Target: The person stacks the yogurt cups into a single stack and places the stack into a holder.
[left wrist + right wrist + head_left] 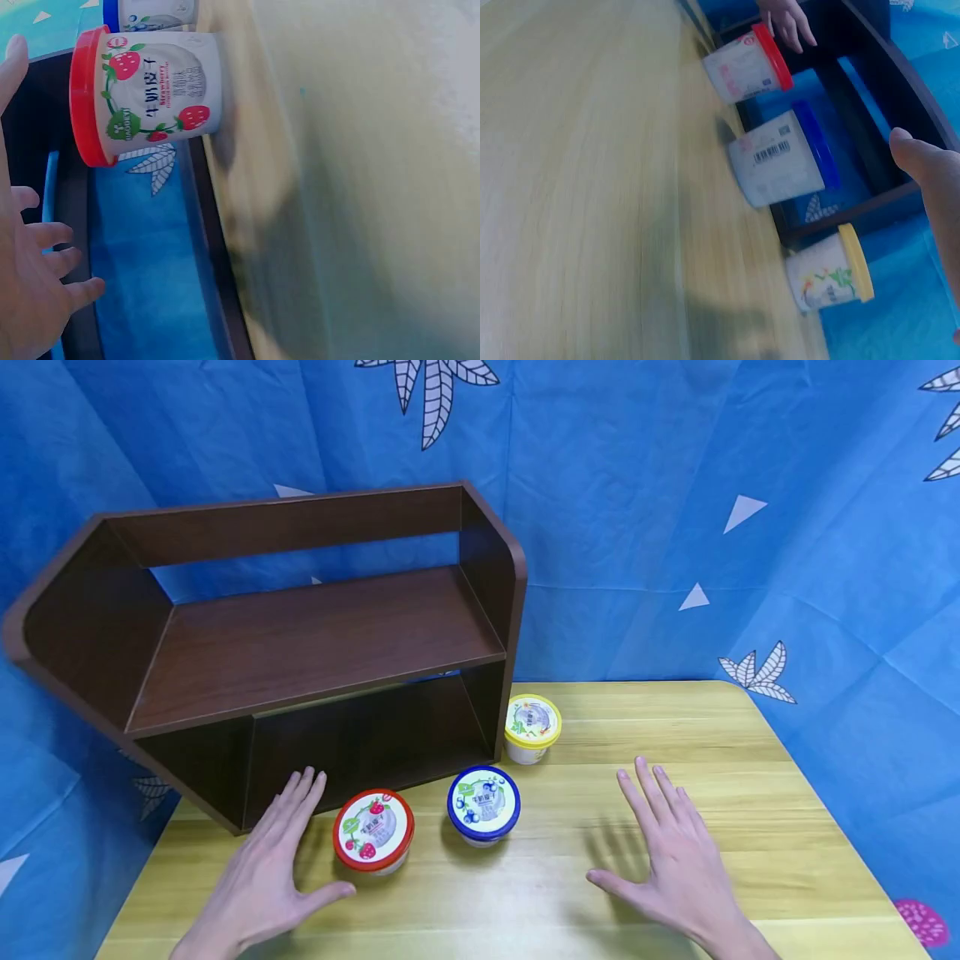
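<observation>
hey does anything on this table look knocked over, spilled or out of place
Nothing stands out. The red-lidded cup, blue-lidded cup and yellow-lidded cup all stand upright with lids on, in front of the brown shelf. No spill shows on the table. The left hand and right hand hold nothing.

The head view looks forward and down at the shelf (300,635) from in front of it. Both wrist views sit low over the surface (750,793), rolled sideways and close, facing the shelf; the right one seems motion-blurred. All three share the red-lidded cup (373,831) (142,94) (748,64).
</observation>
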The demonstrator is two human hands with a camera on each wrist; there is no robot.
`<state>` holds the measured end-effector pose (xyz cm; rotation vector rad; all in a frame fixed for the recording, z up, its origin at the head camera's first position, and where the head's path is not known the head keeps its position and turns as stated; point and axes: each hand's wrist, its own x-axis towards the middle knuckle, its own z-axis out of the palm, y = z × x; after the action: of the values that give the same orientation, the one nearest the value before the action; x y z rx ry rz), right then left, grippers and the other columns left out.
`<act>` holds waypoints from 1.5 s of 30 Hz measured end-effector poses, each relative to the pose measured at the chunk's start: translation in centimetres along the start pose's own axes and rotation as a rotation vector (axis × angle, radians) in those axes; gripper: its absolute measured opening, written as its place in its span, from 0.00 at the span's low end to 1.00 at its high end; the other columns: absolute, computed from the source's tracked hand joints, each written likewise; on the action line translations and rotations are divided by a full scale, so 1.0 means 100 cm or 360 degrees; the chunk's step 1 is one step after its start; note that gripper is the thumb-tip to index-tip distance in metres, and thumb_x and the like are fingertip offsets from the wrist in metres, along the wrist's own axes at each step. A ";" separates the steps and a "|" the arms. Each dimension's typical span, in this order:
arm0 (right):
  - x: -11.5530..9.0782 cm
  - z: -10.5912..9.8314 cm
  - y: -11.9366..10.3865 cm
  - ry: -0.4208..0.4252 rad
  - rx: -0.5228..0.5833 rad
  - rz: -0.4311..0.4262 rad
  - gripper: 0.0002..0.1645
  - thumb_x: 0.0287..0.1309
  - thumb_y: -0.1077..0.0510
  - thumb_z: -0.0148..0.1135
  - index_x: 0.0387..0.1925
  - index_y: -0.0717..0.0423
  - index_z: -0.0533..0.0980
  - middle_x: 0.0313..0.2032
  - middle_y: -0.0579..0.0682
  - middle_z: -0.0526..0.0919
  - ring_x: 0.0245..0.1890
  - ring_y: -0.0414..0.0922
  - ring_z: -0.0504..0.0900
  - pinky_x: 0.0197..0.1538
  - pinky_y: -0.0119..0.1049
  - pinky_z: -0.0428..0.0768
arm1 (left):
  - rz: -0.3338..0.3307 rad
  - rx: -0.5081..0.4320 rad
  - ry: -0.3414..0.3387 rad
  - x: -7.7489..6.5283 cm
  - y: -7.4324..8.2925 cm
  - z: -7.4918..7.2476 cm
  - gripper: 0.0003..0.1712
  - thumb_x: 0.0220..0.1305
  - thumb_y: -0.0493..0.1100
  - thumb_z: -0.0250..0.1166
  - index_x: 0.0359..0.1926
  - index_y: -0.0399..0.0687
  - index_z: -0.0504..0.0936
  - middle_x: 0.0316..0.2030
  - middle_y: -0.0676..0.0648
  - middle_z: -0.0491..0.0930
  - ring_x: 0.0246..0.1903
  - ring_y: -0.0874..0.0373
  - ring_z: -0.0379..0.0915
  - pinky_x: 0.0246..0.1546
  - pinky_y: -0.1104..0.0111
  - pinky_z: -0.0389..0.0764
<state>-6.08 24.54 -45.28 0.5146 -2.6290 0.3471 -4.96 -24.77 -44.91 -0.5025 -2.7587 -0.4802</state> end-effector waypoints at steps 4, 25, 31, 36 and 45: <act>0.003 0.005 -0.006 -0.0008 0.0060 0.0008 0.75 0.41 0.19 0.73 0.83 0.47 0.55 0.85 0.52 0.54 0.83 0.57 0.58 0.83 0.22 0.30 | -0.0072 -0.0113 -0.0008 -0.002 -0.002 0.004 0.79 0.40 0.66 0.86 0.86 0.58 0.47 0.85 0.49 0.51 0.86 0.55 0.42 0.80 0.45 0.66; 0.012 0.046 -0.039 -0.0200 0.0851 0.0248 0.67 0.46 0.47 0.84 0.83 0.36 0.55 0.79 0.51 0.67 0.76 0.58 0.71 0.68 0.66 0.78 | -0.0301 -0.0607 -0.0133 -0.009 -0.007 0.022 0.73 0.45 0.59 0.87 0.84 0.67 0.49 0.80 0.38 0.63 0.70 0.30 0.70 0.65 0.35 0.78; 0.021 0.058 -0.046 -0.0212 0.1036 0.0295 0.63 0.47 0.48 0.85 0.81 0.44 0.61 0.77 0.52 0.71 0.70 0.62 0.76 0.67 0.66 0.78 | -0.0237 -0.0861 -0.0013 -0.009 -0.012 0.036 0.71 0.45 0.48 0.88 0.84 0.61 0.53 0.77 0.35 0.67 0.71 0.64 0.71 0.66 0.88 0.68; 0.027 0.068 -0.050 -0.0242 0.1117 0.0283 0.61 0.47 0.48 0.85 0.79 0.50 0.63 0.76 0.56 0.72 0.70 0.61 0.78 0.68 0.61 0.81 | -0.0221 -0.1104 0.0005 -0.008 -0.013 0.046 0.68 0.46 0.41 0.87 0.83 0.58 0.55 0.76 0.30 0.66 0.69 0.84 0.62 0.66 0.89 0.69; 0.039 0.078 -0.056 -0.0327 0.1419 0.0296 0.59 0.50 0.50 0.85 0.79 0.53 0.63 0.76 0.57 0.72 0.73 0.59 0.74 0.70 0.54 0.81 | -0.0314 -0.1193 -0.0034 -0.007 -0.009 0.050 0.67 0.46 0.40 0.87 0.82 0.51 0.57 0.75 0.30 0.67 0.66 0.88 0.62 0.64 0.89 0.71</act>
<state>-9.97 15.82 -49.42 0.5846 -2.5993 1.6271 -5.78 -23.92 -49.93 -0.3820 -2.5785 -1.5786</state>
